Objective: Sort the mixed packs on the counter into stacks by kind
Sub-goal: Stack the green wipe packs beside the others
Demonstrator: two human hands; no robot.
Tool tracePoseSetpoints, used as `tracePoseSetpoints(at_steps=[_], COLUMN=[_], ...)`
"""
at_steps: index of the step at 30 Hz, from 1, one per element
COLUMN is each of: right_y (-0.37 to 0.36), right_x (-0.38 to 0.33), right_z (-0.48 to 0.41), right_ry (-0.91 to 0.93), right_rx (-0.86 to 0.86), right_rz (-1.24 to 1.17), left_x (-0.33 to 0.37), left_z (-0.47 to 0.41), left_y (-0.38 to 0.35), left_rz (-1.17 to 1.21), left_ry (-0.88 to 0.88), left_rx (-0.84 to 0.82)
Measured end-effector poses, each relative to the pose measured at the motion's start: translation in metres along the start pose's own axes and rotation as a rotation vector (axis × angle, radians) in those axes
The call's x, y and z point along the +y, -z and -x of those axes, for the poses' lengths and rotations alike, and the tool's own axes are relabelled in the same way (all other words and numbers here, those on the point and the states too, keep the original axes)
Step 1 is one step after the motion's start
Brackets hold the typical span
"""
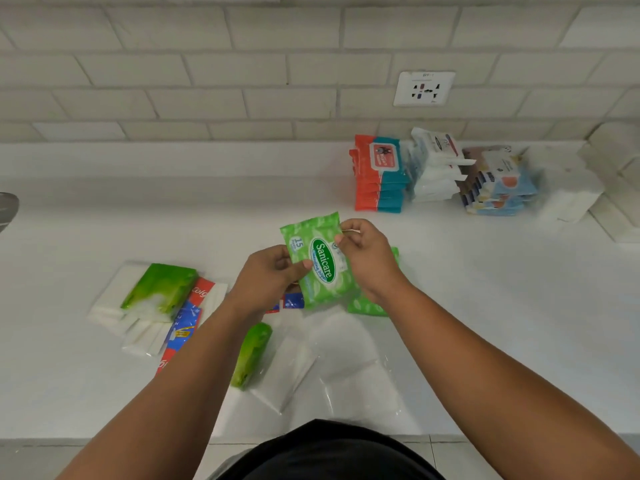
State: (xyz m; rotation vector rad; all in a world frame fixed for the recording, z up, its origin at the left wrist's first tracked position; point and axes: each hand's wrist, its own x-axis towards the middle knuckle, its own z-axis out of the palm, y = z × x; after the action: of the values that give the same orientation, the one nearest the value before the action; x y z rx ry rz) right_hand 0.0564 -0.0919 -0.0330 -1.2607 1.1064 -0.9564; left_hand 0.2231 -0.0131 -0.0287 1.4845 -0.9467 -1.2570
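Observation:
I hold a light green Sanicare wipes pack (320, 259) above the white counter (485, 289), label facing me. My left hand (268, 277) grips its left edge and my right hand (363, 252) pinches its upper right side. Another light green pack (369, 306) lies under my right wrist, partly hidden. To the left lie a dark green tissue pack (161, 287), white tissue packs (110, 304) and a red and blue Colgate pack (185, 323). A second dark green pack (251, 355) and clear white packs (349, 368) lie near the front edge.
Sorted stacks stand at the back right: orange and teal packs (379, 173), white packs (436, 166), blue patterned packs (498, 183) and white folded tissues (571, 199). A wall socket (424, 88) sits on the tiled wall above them. A grey object (7, 209) shows at the left edge.

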Motion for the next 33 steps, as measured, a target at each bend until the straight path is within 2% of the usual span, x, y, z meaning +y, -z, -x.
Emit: tracePoseSetpoints(at_steps=[5, 9, 11, 16, 22, 27, 33], right_y=[0.027, 0.054, 0.065, 0.086, 0.093, 0.084, 0.076], right_x=[-0.009, -0.01, -0.006, 0.021, 0.045, 0.057, 0.064], right_z=[-0.009, -0.016, -0.02, -0.023, -0.011, 0.006, 0.021], right_ry=[-0.082, -0.245, -0.27, -0.238, -0.215, -0.204, -0.211], right_rx=[0.092, 0.209, 0.22, 0.304, 0.322, 0.211, 0.141], right_rz=[-0.083, -0.218, -0.176, 0.112, 0.303, 0.382, 0.381], left_x=[0.007, 0.008, 0.004, -0.013, -0.042, -0.048, -0.051], left_z=[-0.018, -0.037, -0.046, -0.065, -0.079, -0.078, -0.056], left_y=[-0.037, -0.058, -0.066, -0.078, -0.078, -0.083, -0.099], left_rz=[0.055, -0.007, -0.015, -0.136, -0.435, -0.513, -0.553], left_ry=[0.013, 0.053, 0.086, 0.139, 0.116, 0.112, 0.018], left_rx=[-0.044, -0.1, -0.117, -0.099, 0.001, 0.072, 0.045])
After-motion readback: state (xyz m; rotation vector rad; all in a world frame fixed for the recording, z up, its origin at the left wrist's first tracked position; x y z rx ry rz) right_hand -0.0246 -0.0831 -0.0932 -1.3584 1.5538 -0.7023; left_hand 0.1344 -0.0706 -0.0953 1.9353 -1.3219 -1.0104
